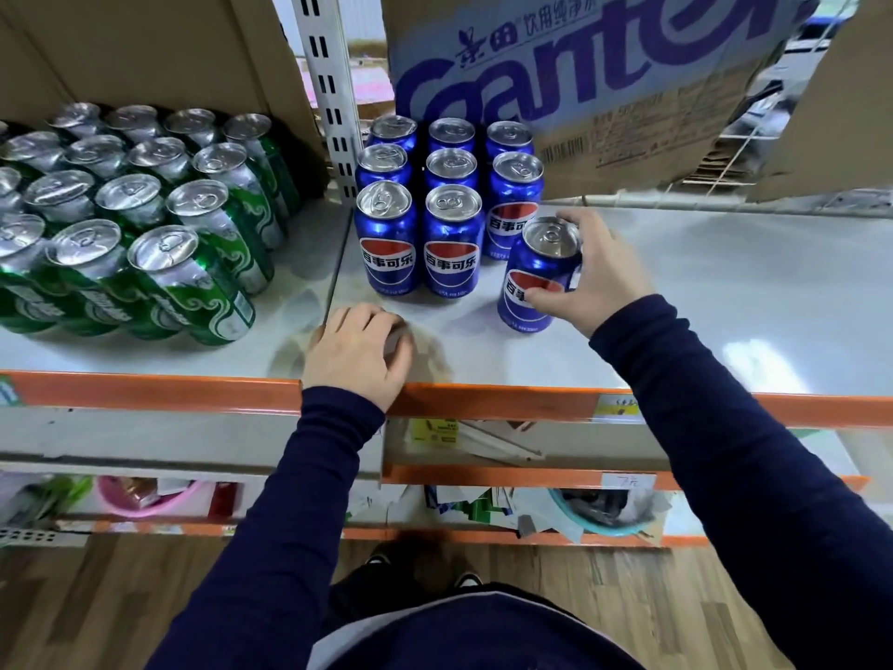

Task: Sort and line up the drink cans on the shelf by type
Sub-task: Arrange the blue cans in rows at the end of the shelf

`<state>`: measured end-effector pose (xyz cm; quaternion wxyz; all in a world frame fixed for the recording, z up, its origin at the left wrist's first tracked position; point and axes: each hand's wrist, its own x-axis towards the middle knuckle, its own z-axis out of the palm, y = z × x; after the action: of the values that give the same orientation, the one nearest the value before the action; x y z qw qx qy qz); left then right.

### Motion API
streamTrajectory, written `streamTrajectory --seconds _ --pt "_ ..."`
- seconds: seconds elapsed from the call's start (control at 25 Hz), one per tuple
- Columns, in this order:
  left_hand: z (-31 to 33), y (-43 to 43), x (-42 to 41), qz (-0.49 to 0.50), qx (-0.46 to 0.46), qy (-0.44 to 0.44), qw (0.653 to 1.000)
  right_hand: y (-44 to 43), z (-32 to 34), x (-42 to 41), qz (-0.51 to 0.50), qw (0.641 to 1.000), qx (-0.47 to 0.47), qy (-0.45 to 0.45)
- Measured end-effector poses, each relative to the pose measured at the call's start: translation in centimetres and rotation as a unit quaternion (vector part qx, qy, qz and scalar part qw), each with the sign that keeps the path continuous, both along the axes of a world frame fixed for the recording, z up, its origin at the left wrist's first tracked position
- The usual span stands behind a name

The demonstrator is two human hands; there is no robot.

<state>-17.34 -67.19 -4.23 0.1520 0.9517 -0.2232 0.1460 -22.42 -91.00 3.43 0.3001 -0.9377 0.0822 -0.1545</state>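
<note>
At the far left of the shelf (676,292), the green cans (145,224) stand packed in several tight rows, silver tops up, reaching almost to the orange front rail (145,391).

The left hand (355,353) lies palm down on the shelf's front edge, just right of the green cans and in front of the blue ones. Its fingers are loosely bent with the tips on the shelf surface. It holds nothing, and its dark sleeve (290,476) crosses the rail.

A white slotted upright (328,89) rises behind, between the two groups. Right of it, the blue cans (449,205) stand upright in three columns with their labels facing forward. The left and middle columns are three deep. The right column has only two, so the front-right place of the block is unfilled.

Just in front of that gap and a little to the right is one more blue can (536,273). The right hand (604,278) grips it from the right side, with the thumb across the label and the fingers curled round the top rim and far side. Its base is at shelf level, but I cannot tell whether it rests there or is slightly lifted.

A cardboard box (580,79) with blue lettering sits behind the blue cans.
</note>
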Motion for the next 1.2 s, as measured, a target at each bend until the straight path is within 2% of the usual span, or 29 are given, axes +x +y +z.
streamTrajectory --seconds 0.16,0.36,0.48,0.56,0.64,0.72,0.8,0.88,0.92,1.2 --pt "-0.3 0.1 0.1 -0.001 0.004 0.005 1.0 0.4 -0.5 2.9 -0.015 0.999 0.045 -0.005" --pt "-0.3 0.1 0.3 -0.017 -0.012 0.013 1.0 0.1 -0.3 4.0 -0.005 0.998 0.057 0.005" --pt "1.3 0.2 1.4 -0.022 -0.156 0.044 0.986 -0.5 0.9 4.2 -0.013 0.998 0.061 0.027" --pt "3.9 0.2 3.6 0.009 -0.24 -0.007 0.971 -0.6 2.3 5.0 -0.035 0.999 0.024 -0.004" --pt "7.2 -0.1 7.0 0.039 -0.27 -0.047 0.961 -0.5 3.7 6.5 -0.039 0.998 -0.025 -0.033" --pt "9.7 -0.8 10.3 0.059 -0.248 0.004 0.967 -0.3 4.5 8.3 -0.04 0.998 -0.056 -0.015" --pt "11.0 -1.9 12.9 0.075 -0.19 0.138 0.969 -0.3 4.8 9.9 -0.055 0.995 -0.074 0.026" --pt "11.3 -2.7 14.3 0.081 -0.161 0.279 0.943 -0.4 4.8 10.8 -0.071 0.993 -0.075 0.057" --pt "11.3 -2.9 14.8 0.084 -0.152 0.316 0.933 -0.4 4.8 11.1 -0.077 0.992 -0.07 0.066" --pt "10.3 -3.4 16.9 0.042 -0.133 0.323 0.936 -0.3 4.6 11.7 -0.084 0.991 -0.064 0.076"
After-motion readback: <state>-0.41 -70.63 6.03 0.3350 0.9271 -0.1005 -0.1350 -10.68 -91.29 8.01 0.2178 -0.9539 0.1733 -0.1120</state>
